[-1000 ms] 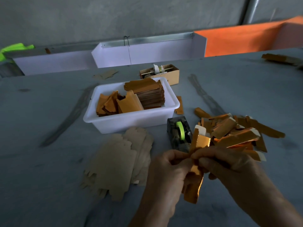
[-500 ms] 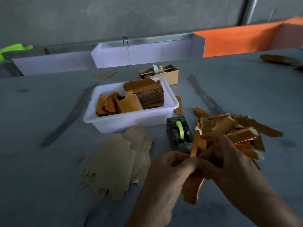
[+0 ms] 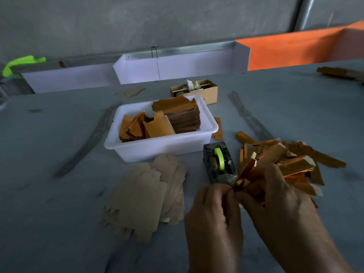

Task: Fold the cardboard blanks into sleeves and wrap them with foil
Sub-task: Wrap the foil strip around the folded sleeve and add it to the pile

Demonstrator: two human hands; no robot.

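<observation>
Since a second ago the sleeve (image 3: 245, 172) has swung from standing nearly upright between the hands to leaning up and right, and its lower end, which hung below the knuckles, is now out of sight behind them. Both hands have closed in toward each other at lower centre of the frame. That reads as the wrap being tightened or creased on this piece, so this sleeve is probably close to done and bound for the pile (image 3: 285, 164) at right.

The left hand (image 3: 213, 219) has its fingers curled, thumb and forefinger pinching the sleeve's near end. The right hand (image 3: 275, 196) curls over the sleeve from the right; its fingertips are hidden, so the grip seems a pinch, though I cannot be sure. The sleeve's upper tip sticks out above the right hand, just beside the tape dispenser (image 3: 218, 164). Unfolded blanks (image 3: 145, 196) lie flat on the counter (image 3: 59, 213) left of the hands, below the tub (image 3: 157, 150).
</observation>
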